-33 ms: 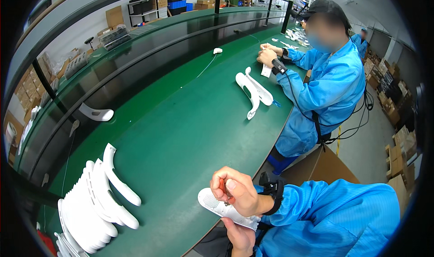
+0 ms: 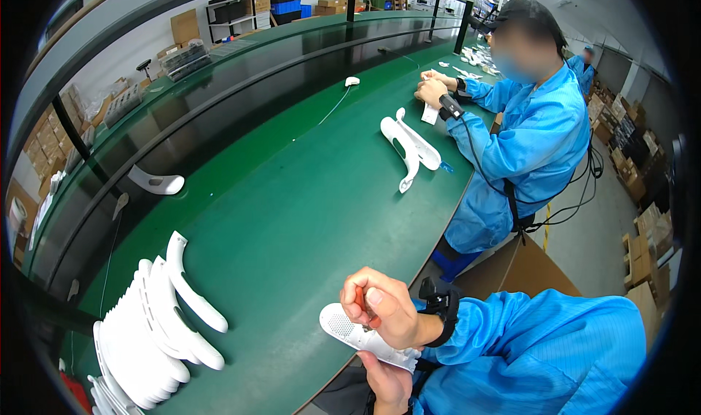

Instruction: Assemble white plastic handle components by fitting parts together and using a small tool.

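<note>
— White plastic part (image 2: 365, 337), perforated at one end, sits at the near edge of the green surface (image 2: 292, 218); left hand (image 2: 391, 382) grips it from below.
— And the right hand (image 2: 383, 309)?
— Fingers pinched narrow on a small red-handled tool (image 2: 363, 300), pressed down onto the part (tip hidden, so I can't tell what it touches).
— Fastening or trimming, I'd judge. It calls for a steady part underneath.
— More white parts (image 2: 146, 335) are stacked to the left.

matt white plastic part (image 2: 365, 335), seemingly perforated, smooth green bench (image 2: 292, 210)
</note>
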Demonstrator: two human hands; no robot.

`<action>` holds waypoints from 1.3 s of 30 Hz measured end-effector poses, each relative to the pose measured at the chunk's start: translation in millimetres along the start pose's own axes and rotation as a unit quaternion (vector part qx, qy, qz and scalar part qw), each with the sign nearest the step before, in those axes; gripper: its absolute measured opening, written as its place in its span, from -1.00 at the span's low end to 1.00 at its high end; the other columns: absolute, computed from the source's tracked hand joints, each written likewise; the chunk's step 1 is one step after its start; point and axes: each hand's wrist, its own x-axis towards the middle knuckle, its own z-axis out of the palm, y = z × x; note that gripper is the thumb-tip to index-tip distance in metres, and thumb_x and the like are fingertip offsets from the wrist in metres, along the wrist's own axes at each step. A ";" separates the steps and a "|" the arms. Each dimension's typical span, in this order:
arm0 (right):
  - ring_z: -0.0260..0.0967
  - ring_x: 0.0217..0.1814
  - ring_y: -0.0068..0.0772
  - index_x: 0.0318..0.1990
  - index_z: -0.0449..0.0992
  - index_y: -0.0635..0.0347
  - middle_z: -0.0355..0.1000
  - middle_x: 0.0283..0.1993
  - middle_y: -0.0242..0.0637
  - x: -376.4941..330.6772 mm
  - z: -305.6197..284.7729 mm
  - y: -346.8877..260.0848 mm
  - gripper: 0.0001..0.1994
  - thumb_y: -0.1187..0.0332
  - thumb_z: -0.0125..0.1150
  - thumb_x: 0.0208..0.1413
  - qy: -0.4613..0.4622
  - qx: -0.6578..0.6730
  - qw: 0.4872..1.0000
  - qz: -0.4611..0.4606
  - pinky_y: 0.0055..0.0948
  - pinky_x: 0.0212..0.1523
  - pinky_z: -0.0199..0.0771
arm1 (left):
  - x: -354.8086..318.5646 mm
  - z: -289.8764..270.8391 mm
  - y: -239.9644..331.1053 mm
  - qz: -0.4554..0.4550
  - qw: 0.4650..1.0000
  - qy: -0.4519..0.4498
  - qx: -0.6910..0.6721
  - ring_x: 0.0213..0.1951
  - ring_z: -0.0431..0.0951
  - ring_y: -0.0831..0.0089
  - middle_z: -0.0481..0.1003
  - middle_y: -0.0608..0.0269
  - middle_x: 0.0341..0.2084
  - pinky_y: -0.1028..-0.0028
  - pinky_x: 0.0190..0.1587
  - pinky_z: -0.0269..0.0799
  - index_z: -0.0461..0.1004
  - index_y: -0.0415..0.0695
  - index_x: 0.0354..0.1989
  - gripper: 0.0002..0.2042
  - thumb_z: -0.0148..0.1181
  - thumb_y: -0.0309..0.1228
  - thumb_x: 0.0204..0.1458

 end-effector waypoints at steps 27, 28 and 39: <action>0.01 -0.51 -0.71 -0.24 0.28 0.32 0.21 -0.47 -0.39 -0.4 -1.2 1.2 -0.68 0.17 -0.21 0.28 0.025 0.021 0.999 -0.014 -0.70 -0.52 0.04 | 1.1 3.1 1.3 0.004 1.000 0.013 0.009 -0.12 0.44 0.16 0.28 0.10 0.06 0.16 -0.18 0.40 -0.05 -0.16 0.28 -0.26 -0.28 0.22 0.15; 0.04 -0.51 -0.66 -0.25 0.27 0.33 0.23 -0.45 -0.33 -0.1 -0.9 1.7 -0.65 0.13 -0.19 0.29 0.022 0.024 0.999 -0.011 -0.67 -0.54 0.03 | 0.8 1.4 0.5 0.003 1.000 0.013 0.008 -0.12 0.44 0.16 0.28 0.10 0.06 0.16 -0.18 0.40 -0.05 -0.16 0.28 -0.26 -0.28 0.22 0.15; 0.15 -0.45 -0.53 -0.25 0.32 0.35 0.25 -0.44 -0.31 -7.8 3.1 10.1 -0.76 0.32 -0.18 0.22 -0.012 -0.087 0.991 -0.103 -0.55 -0.38 0.22 | 3.5 0.5 -5.5 0.035 0.995 0.089 0.000 -0.12 0.47 0.15 0.33 0.03 0.01 0.19 -0.15 0.43 0.01 -0.28 0.26 -0.24 -0.30 0.21 0.17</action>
